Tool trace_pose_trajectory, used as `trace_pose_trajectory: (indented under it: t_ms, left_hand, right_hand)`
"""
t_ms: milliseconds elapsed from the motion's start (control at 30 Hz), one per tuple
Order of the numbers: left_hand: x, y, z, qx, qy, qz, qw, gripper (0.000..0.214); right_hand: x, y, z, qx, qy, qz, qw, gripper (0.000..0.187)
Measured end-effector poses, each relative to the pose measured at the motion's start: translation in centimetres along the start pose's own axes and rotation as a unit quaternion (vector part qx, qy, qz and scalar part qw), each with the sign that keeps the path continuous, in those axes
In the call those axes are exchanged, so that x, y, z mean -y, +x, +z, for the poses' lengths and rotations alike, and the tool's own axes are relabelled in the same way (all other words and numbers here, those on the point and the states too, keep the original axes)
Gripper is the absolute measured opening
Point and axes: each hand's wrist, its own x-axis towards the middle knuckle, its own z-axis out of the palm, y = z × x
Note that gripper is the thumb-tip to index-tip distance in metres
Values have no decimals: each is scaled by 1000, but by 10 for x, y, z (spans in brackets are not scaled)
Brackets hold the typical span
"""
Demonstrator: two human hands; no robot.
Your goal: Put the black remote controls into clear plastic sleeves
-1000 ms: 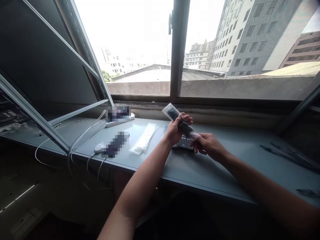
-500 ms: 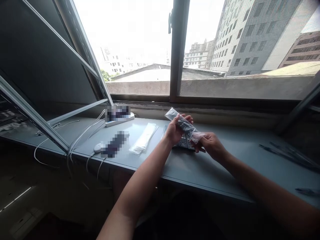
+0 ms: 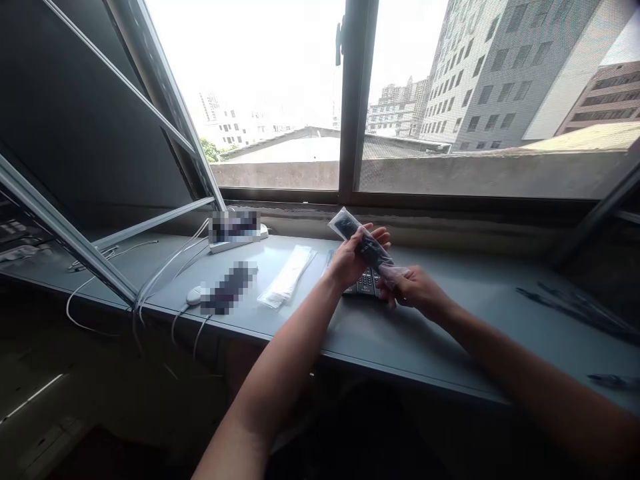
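Both of my hands hold a long dark remote control in a clear plastic bag [image 3: 361, 243] above the grey table [image 3: 450, 320]. My left hand [image 3: 350, 261] is wrapped round its middle, fingers curled over the top. My right hand [image 3: 407, 290] pinches the lower open end of the bag. The bag's upper end sticks out past my left hand towards the window. Under my hands a second dark remote [image 3: 367, 283] with rows of buttons lies flat on the table.
A flat clear bag [image 3: 289, 277] lies left of my hands. Further left are a white mouse [image 3: 194, 294], white cables [image 3: 165, 270] and a power strip [image 3: 220, 245]. Dark thin items [image 3: 575, 307] lie at the far right. The window frame [image 3: 353, 100] stands behind.
The bagged remote has tilted a little more upright and shifted slightly left. My right hand slid closer along the bag's lower end.
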Motion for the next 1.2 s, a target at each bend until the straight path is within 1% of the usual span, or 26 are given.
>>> trace_pose_trajectory:
  t_ms: [67, 133, 200, 267, 367, 433, 533, 767, 900, 1033, 1133, 1200]
  left_hand:
    - [0, 2, -1, -5, -9, -1, 1000, 32]
    - [0, 4, -1, -26, -22, 0, 999, 35]
    - [0, 6, -1, -52, -28, 14, 998, 33]
    - [-1, 8, -2, -66, -25, 27, 997, 28]
    - [-2, 9, -5, -60, -20, 41, 997, 21]
    - [-2, 9, -6, -51, -18, 45, 998, 18]
    - [-1, 7, -5, -43, -18, 37, 998, 21]
    - [-4, 7, -6, -46, -1, 28, 999, 26]
    - [-9, 9, -9, -72, 22, 11, 997, 27]
    - [-11, 9, -11, -79, 34, 22, 996, 24]
    - [-7, 8, -11, -71, 49, -3, 996, 22]
    - [-3, 6, -11, -63, 65, -22, 996, 23]
  right_hand:
    - [1, -1, 0, -4, 10, 0, 1000, 62]
    - [1, -2, -1, -8, 20, -7, 1000, 59]
    - [1, -3, -1, -19, 23, -27, 999, 57]
    - [0, -3, -1, -34, 22, -52, 998, 56]
    - [-1, -2, -2, -53, 2, -69, 996, 55]
    - [-1, -2, -3, -57, -30, -57, 996, 53]
    - [-1, -1, -3, -44, -59, -37, 997, 52]
    - [5, -3, 1, -35, -36, -60, 997, 55]
    - [6, -7, 3, -46, -44, -87, 994, 51]
    - [5, -8, 3, -63, -38, -91, 993, 49]
    - [5, -7, 3, -74, -34, -94, 992, 54]
    - [4, -5, 3, -68, -29, -84, 994, 59]
